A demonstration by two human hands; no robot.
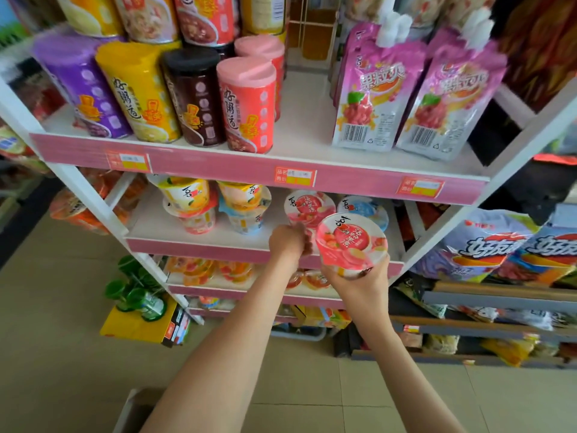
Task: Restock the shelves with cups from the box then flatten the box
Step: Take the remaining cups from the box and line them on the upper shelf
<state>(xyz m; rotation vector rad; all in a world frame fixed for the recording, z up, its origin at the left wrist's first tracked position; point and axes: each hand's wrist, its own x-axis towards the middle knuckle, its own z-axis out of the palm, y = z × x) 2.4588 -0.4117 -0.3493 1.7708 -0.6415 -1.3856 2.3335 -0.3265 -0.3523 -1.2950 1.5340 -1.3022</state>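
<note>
My right hand [359,284] grips a pink-lidded jelly cup [351,242] from below, tilted toward me in front of the middle shelf [218,243]. My left hand [288,240] reaches onto that shelf, fingers curled round the lower of two stacked pink cups [309,204]; its fingertips are hidden. A blue-lidded cup [363,210] stands behind the held one. Yellow and orange cups [187,195] sit stacked further left on the shelf. A corner of the cardboard box [134,410] shows at the bottom edge.
The top shelf [296,132] carries tall cans [246,104] and pink pouches [374,98]. Lower shelves hold more jelly cups [218,270]. Green bottles [137,295] on a yellow carton stand on the floor at left. Snack bags [499,248] fill the rack at right.
</note>
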